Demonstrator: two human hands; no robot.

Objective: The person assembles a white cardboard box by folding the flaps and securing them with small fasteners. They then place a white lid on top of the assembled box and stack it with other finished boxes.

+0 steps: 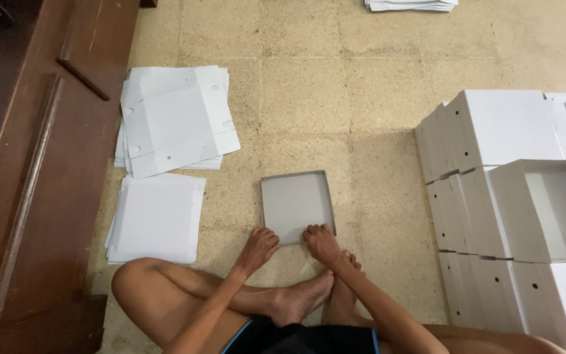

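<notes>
A shallow grey tray (296, 204), already folded up with low walls on its far and side edges, lies on the tiled floor (309, 98) just in front of the crossed legs. Its near edge is pressed by both hands: the left hand (257, 244) rests at the near left corner and the right hand (321, 240) at the near right corner, fingers bent down onto the card. Neither hand is closed around anything; the card is pinned rather than gripped.

The step in hand is judged to be the forming of the near wall, the last side not yet seen standing. The next move would call for the near flap to be lifted and its corner tabs tucked in, with even pressure at both corners so that the tray is kept square.

To the left, two piles of flat white blanks (175, 121) are laid beside a wooden step (47, 164). To the right, finished white boxes (506, 190) are stacked, well apart from the tray. A further pile of sheets (411, 5) is seen at the far edge.
</notes>
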